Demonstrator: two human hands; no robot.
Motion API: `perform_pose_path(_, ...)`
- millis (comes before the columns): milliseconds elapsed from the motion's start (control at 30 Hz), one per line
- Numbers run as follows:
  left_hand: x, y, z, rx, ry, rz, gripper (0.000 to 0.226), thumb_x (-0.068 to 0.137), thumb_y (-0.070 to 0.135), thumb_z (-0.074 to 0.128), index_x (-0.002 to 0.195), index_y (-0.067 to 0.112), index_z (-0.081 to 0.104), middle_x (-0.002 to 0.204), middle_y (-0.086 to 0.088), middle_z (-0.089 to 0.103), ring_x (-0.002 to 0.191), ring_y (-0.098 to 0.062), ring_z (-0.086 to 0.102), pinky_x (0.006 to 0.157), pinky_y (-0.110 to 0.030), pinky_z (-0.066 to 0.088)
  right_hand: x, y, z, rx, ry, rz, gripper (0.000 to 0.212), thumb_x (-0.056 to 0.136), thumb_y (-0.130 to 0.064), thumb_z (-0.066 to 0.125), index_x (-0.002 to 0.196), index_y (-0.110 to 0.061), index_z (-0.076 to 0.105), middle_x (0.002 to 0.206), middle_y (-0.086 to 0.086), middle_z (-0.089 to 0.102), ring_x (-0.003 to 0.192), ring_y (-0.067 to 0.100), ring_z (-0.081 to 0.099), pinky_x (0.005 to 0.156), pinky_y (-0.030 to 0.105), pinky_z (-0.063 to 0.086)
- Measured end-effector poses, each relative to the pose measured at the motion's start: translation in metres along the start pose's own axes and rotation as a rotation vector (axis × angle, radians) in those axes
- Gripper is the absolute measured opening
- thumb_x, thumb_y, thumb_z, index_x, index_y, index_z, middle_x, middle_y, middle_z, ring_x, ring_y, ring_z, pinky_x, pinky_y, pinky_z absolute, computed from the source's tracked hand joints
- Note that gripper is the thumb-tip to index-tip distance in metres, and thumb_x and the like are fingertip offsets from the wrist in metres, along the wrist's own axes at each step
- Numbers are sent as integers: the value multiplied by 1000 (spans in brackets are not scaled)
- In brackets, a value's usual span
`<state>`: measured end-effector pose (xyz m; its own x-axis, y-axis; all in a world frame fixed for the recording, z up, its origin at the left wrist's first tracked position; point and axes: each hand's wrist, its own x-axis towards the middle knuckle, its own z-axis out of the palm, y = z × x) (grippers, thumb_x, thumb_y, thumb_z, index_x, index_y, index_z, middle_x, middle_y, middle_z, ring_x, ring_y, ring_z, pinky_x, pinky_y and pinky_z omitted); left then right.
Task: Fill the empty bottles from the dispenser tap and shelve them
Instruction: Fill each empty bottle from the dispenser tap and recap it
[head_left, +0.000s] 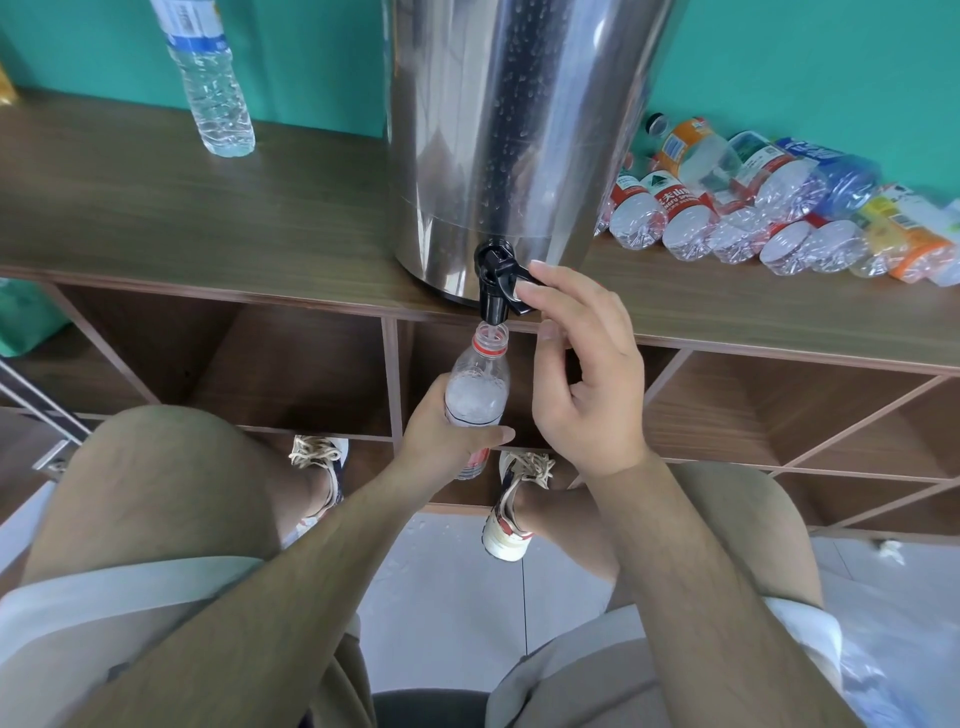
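The left hand (441, 441) gripped the bottle (477, 387) with its mouth under the tap (492, 304); the right hand (587, 379) pressed the lever (503, 267) with straight fingers. A tilted bottle or late release could spill water.
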<state>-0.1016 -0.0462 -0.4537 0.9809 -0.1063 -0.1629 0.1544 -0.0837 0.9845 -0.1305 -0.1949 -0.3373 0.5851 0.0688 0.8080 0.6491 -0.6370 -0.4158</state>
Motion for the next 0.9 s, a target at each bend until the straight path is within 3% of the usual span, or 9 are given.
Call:
perform_pose_path(233, 1, 0, 1, 34, 4, 9, 89, 55, 41, 98, 133, 37, 55, 123, 13, 69, 117, -15, 66, 102, -48, 56, -2, 2, -2, 58, -29, 9, 40, 93, 15, 56, 127, -2, 70, 141, 12, 63, 125, 26, 59, 91, 56, 54)
perform_pose_path(433, 1, 0, 1, 38, 5, 9, 93, 53, 44, 97, 135, 37, 53, 125, 13, 68, 119, -15, 65, 103, -48, 55, -2, 2, -2, 64, -31, 13, 39, 93, 12, 58, 127, -2, 70, 141, 12, 63, 125, 25, 59, 91, 57, 54)
perform_pose_path(667, 2, -2, 0, 34, 11, 7, 86, 59, 34, 98, 134, 36, 55, 123, 13, 69, 118, -13, 65, 102, -47, 56, -2, 4, -4, 85, -32, -5, 58, 81, 29, 52, 128, 0, 69, 141, 15, 62, 128, 28, 58, 91, 59, 54)
perform_pose_path(900, 2, -2, 1, 18, 7, 9, 89, 55, 37, 98, 133, 36, 55, 124, 12, 69, 118, -15, 66, 102, -49, 56, -2, 5, -3, 88, -28, -10, 57, 81, 29, 51, 127, 0, 69, 141, 16, 62, 127, 28, 59, 88, 60, 54)
